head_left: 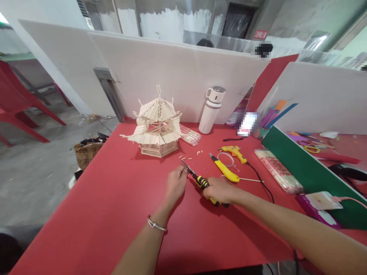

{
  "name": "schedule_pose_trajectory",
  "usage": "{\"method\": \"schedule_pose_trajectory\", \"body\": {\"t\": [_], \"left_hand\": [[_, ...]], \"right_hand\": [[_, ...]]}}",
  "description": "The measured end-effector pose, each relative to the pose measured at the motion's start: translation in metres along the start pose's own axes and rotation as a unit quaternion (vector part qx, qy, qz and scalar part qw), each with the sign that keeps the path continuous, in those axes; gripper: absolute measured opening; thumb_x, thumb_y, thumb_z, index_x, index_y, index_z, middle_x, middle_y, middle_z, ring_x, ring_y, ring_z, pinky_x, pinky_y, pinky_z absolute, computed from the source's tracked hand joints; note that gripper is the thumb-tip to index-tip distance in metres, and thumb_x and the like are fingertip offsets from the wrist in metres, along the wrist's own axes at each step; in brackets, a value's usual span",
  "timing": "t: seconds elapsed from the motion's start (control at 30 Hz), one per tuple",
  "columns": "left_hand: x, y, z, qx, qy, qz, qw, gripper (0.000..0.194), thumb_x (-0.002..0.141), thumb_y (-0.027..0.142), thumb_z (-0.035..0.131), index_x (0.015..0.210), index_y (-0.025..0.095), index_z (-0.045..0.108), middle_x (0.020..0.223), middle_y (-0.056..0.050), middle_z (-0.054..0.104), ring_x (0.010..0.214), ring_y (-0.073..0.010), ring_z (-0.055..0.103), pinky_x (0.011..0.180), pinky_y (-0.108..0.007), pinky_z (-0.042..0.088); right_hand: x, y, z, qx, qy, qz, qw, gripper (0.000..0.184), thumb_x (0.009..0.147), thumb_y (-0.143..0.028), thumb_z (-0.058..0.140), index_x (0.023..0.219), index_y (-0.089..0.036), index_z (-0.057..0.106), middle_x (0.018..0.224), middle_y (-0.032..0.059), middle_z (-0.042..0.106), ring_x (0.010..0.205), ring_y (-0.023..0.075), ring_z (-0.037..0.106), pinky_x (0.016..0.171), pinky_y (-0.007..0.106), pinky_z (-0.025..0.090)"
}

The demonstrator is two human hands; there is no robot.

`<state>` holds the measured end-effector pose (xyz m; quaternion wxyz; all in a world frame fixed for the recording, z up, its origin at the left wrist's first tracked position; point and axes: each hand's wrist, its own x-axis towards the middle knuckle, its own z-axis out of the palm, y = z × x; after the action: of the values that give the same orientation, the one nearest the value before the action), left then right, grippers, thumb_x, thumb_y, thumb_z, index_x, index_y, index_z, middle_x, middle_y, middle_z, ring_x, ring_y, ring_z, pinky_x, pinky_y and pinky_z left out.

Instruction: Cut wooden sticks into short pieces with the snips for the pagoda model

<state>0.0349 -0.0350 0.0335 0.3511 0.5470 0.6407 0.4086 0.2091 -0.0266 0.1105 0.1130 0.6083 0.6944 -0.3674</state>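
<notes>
Mid-frame: gripping pliers (203, 181) with right fingers (211, 182); pinching left fingers (181, 168) together near pliers' tips, contents unclear; could get nipped through slipping.

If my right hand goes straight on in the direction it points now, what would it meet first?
Most likely your left hand, whose fingers are close to the tips of the pliers that your right hand holds; depth is unclear.

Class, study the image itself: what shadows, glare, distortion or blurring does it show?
Head view: shadow on the tabletop beneath the right forearm; head view: glare in the top left corner; head view: wide-angle distortion, the bottle leaning; head view: mosaic over the bright screen.
</notes>
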Motion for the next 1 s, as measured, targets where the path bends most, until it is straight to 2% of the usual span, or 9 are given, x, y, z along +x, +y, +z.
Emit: {"method": "schedule_pose_trajectory", "body": {"t": [0.27, 0.43, 0.53, 0.63, 0.73, 0.83, 0.87, 0.9, 1.0], "left_hand": [[0.004, -0.006, 0.004, -0.059, 0.005, 0.004, 0.998, 0.026, 0.087, 0.034, 0.045, 0.067, 0.019, 0.054, 0.062, 0.002, 0.051, 0.062, -0.0144, 0.045, 0.062, -0.026, 0.032], [0.004, -0.004, 0.004, -0.054, 0.022, 0.022, 0.998, 0.025, 0.084, 0.031, 0.047, 0.063, 0.019, 0.054, 0.058, 0.002, 0.049, 0.059, -0.0140, 0.045, 0.059, -0.026, 0.030], [0.003, -0.001, 0.005, -0.096, 0.035, 0.018, 0.995, 0.024, 0.081, 0.033, 0.053, 0.061, 0.018, 0.055, 0.055, 0.003, 0.048, 0.056, -0.0120, 0.044, 0.056, -0.024, 0.029], [0.000, 0.003, 0.007, -0.229, 0.027, -0.056, 0.971, 0.026, 0.077, 0.040, 0.062, 0.065, 0.018, 0.055, 0.047, 0.007, 0.039, 0.042, -0.0085, 0.034, 0.046, -0.022, 0.026], [-0.005, 0.009, 0.010, -0.376, 0.047, -0.098, 0.920, 0.037, 0.075, 0.053, 0.070, 0.084, 0.019, 0.058, 0.048, 0.010, 0.042, 0.036, -0.0071, 0.035, 0.039, -0.020, 0.027], [-0.012, 0.014, 0.017, -0.447, 0.061, -0.068, 0.890, 0.054, 0.071, 0.059, 0.075, 0.103, 0.019, 0.060, 0.075, 0.001, 0.063, 0.055, -0.0097, 0.058, 0.050, -0.020, 0.045], [-0.014, 0.014, 0.021, -0.450, 0.043, -0.055, 0.890, 0.059, 0.069, 0.059, 0.077, 0.109, 0.019, 0.061, 0.088, -0.003, 0.068, 0.069, -0.0121, 0.065, 0.059, -0.022, 0.051], [-0.016, 0.015, 0.025, -0.449, 0.015, -0.040, 0.893, 0.064, 0.067, 0.058, 0.080, 0.114, 0.020, 0.061, 0.103, -0.007, 0.069, 0.084, -0.0157, 0.068, 0.070, -0.025, 0.054], [-0.018, 0.012, 0.034, -0.456, -0.042, 0.020, 0.889, 0.089, 0.053, 0.052, 0.091, 0.130, 0.024, 0.057, 0.135, -0.012, 0.061, 0.124, -0.0271, 0.058, 0.098, -0.032, 0.050]], "right_hand": [[0.000, -0.001, 0.001, 0.002, 0.016, -0.022, 1.000, 0.004, 0.064, -0.023, 0.061, 0.065, -0.021, 0.058, 0.052, -0.0015, 0.054, 0.052, 0.0150, 0.053, 0.050, 0.025, 0.028], [0.008, 0.005, 0.004, -0.009, 0.028, 0.007, 1.000, 0.010, 0.063, -0.030, 0.064, 0.065, -0.021, 0.060, 0.052, 0.0006, 0.057, 0.053, 0.0186, 0.056, 0.053, 0.027, 0.030], [0.007, 0.009, 0.007, 0.007, 0.038, -0.003, 0.999, 0.013, 0.060, -0.033, 0.067, 0.062, -0.022, 0.060, 0.052, 0.0009, 0.059, 0.052, 0.0193, 0.056, 0.053, 0.028, 0.030], [0.000, 0.012, 0.009, 0.057, 0.061, -0.021, 0.996, 0.013, 0.057, -0.028, 0.068, 0.054, -0.021, 0.058, 0.047, 0.0002, 0.056, 0.046, 0.0166, 0.051, 0.051, 0.028, 0.028], [-0.004, 0.013, 0.014, 0.164, 0.093, -0.051, 0.981, 0.009, 0.055, -0.021, 0.065, 0.053, -0.020, 0.057, 0.046, -0.0006, 0.055, 0.045, 0.0147, 0.049, 0.049, 0.027, 0.028], [0.007, 0.007, 0.021, 0.340, 0.120, -0.113, 0.926, 0.006, 0.055, -0.020, 0.060, 0.061, -0.020, 0.060, 0.050, -0.0006, 0.059, 0.048, 0.0158, 0.053, 0.049, 0.026, 0.033], [0.015, 0.004, 0.024, 0.404, 0.135, -0.145, 0.893, 0.008, 0.055, -0.021, 0.059, 0.063, -0.020, 0.060, 0.050, -0.0005, 0.059, 0.048, 0.0160, 0.053, 0.049, 0.026, 0.035], [0.024, -0.001, 0.026, 0.423, 0.150, -0.161, 0.879, 0.009, 0.055, -0.022, 0.056, 0.063, -0.020, 0.059, 0.052, -0.0006, 0.059, 0.050, 0.0158, 0.053, 0.049, 0.026, 0.037], [0.051, -0.014, 0.034, 0.445, 0.203, -0.190, 0.851, 0.012, 0.054, -0.023, 0.053, 0.065, -0.020, 0.056, 0.055, -0.0019, 0.058, 0.054, 0.0151, 0.053, 0.051, 0.025, 0.040]]}}
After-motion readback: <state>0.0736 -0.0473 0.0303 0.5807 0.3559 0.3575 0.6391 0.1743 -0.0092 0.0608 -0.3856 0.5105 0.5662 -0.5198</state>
